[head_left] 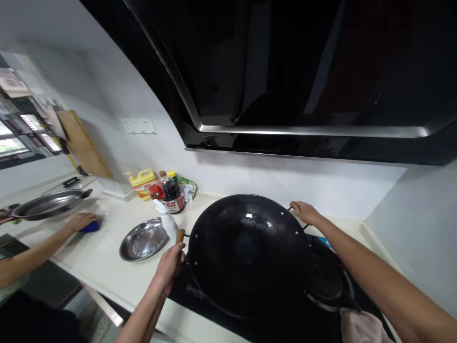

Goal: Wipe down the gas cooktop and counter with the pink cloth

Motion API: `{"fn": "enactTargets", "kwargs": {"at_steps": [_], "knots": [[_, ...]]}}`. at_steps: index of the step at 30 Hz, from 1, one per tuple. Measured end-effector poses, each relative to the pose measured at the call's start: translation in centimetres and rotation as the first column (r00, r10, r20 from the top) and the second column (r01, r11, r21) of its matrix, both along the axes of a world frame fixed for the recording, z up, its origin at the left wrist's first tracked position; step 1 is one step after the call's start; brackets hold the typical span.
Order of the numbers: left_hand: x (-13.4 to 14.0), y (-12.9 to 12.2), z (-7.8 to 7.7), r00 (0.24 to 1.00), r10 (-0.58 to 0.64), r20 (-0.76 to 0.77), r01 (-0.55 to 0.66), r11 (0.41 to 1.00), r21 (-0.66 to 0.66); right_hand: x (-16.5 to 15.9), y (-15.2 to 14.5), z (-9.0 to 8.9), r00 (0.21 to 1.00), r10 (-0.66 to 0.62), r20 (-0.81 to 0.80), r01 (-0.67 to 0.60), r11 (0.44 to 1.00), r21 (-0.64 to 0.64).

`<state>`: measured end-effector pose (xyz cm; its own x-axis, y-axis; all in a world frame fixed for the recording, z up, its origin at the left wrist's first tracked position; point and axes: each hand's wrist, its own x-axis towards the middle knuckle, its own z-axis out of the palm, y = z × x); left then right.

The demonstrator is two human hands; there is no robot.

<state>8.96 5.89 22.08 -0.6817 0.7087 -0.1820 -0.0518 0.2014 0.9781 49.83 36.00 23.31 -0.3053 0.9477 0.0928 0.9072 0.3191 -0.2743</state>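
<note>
A large black wok [246,257] with a wood-gripped handle on each side is over the black cooktop [187,288]. My left hand [170,264] is closed round its left wooden handle. On the far right side my right hand [305,212] grips the other handle. The wok's inside is dark and shiny, with small wet-looking glints. Whether its base touches the stove is hidden. Left of it lies a round steel tray [144,240] with a perforated pattern, and a white spray bottle [167,220] stands between the two.
A black range hood [278,85] hangs low above. Bottles [173,193] and a yellow jug [143,183] stand by the wall. Right of the wok are a black burner [323,276] and a pink cloth [362,326]. At left, another person's hand [81,221] holds a blue sponge near a pan [50,205].
</note>
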Motion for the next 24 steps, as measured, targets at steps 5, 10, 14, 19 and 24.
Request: {"fn": "enactTargets", "kwargs": {"at_steps": [5, 10, 14, 19, 24], "knots": [[-3.7, -2.4, -1.6, 0.997, 0.059, 0.056, -0.059, 0.998, 0.002, -7.0, 1.4, -1.1, 0.997, 0.066, -0.035, -0.067, 0.997, -0.027], [-5.2, -2.8, -2.0, 0.993, 0.074, 0.094, -0.074, 0.997, -0.006, -10.5, 2.8, -0.8, 0.995, 0.072, -0.064, -0.076, 0.996, -0.051], [-5.9, -2.0, -2.2, 0.991, 0.07, 0.114, -0.073, 0.997, 0.018, -11.8, 3.6, -1.0, 0.995, 0.041, -0.089, -0.048, 0.996, -0.078], [-6.8, -1.0, -2.2, 0.987, 0.097, 0.13, -0.1, 0.995, 0.012, -12.3, 3.9, -0.8, 0.992, -0.017, -0.127, 0.004, 0.995, -0.101], [-7.4, -0.7, -1.7, 0.97, 0.084, 0.227, -0.097, 0.994, 0.049, -9.9, 1.4, -0.1, 0.975, -0.036, -0.217, 0.021, 0.997, -0.071]]}}
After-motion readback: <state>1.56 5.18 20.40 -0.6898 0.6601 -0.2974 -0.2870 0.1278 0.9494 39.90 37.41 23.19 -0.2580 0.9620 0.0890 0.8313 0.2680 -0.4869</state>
